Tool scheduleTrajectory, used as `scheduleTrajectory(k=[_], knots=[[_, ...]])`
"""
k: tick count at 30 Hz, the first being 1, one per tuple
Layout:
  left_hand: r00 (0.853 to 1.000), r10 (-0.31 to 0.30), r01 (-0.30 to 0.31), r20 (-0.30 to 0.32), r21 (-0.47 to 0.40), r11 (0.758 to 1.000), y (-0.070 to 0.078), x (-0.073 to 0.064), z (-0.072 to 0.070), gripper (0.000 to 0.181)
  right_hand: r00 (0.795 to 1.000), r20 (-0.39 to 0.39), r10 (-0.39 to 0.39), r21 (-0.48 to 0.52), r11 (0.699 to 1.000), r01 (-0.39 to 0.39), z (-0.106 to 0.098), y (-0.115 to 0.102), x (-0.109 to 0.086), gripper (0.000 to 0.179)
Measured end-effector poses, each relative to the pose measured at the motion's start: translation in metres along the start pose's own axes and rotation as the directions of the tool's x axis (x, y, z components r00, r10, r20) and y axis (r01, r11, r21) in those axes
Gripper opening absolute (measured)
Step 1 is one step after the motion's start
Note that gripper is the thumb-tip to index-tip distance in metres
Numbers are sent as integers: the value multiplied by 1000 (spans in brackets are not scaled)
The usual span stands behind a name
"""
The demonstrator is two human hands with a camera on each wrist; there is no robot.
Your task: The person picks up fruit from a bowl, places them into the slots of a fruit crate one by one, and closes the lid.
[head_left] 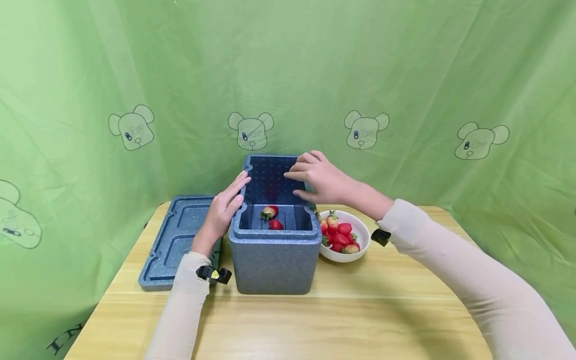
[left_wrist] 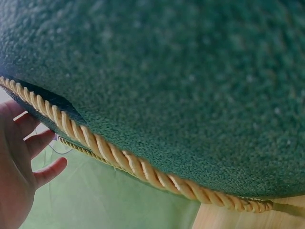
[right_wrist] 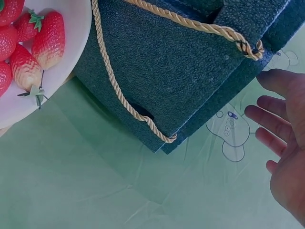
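Observation:
A blue-grey foam box (head_left: 276, 267) stands on the table with its top uncovered. Two strawberries, one pale and red (head_left: 270, 212) and one all red (head_left: 276, 225), lie on its floor. My left hand (head_left: 221, 212) rests with extended fingers along the box's left rim. Over the right rim hovers my right hand (head_left: 327, 181), its fingers loosely bent and nothing in them. The right wrist view shows the right hand (right_wrist: 290, 129) spread beside the box wall and its twisted rope (right_wrist: 112, 81). In the left wrist view, the left hand's fingers (left_wrist: 40, 143) reach the box edge.
Right of the box, a white bowl (head_left: 365, 241) holds several strawberries (head_left: 340, 239). The box's lid (head_left: 168, 250) lies flat on the wooden table (head_left: 351, 325) to the left. A green curtain (head_left: 288, 65) with bear-like prints hangs behind.

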State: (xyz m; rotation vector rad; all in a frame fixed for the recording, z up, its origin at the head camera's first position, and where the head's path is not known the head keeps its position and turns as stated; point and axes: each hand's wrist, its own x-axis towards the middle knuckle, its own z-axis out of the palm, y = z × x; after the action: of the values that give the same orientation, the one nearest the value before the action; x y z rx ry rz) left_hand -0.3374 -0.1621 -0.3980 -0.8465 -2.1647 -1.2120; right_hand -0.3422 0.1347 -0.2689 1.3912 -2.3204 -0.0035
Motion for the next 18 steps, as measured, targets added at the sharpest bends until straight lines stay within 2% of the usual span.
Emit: scheduleTrajectory(k=[7,13,18], knots=[[1000,14,-14,-9,-2,1000,-1,0,0,51,996,-68,62,41,997,-59,0,9,-11,44],[1000,16,-16,-9,-10,1000,-1,0,1,52,982,-150,116,88,991,-103,1,18,-26,46],[1000,2,-3,-8,-14,1000,-1,-1,1,52,971,-179,162,109,984,-144,3,26,-39,48]])
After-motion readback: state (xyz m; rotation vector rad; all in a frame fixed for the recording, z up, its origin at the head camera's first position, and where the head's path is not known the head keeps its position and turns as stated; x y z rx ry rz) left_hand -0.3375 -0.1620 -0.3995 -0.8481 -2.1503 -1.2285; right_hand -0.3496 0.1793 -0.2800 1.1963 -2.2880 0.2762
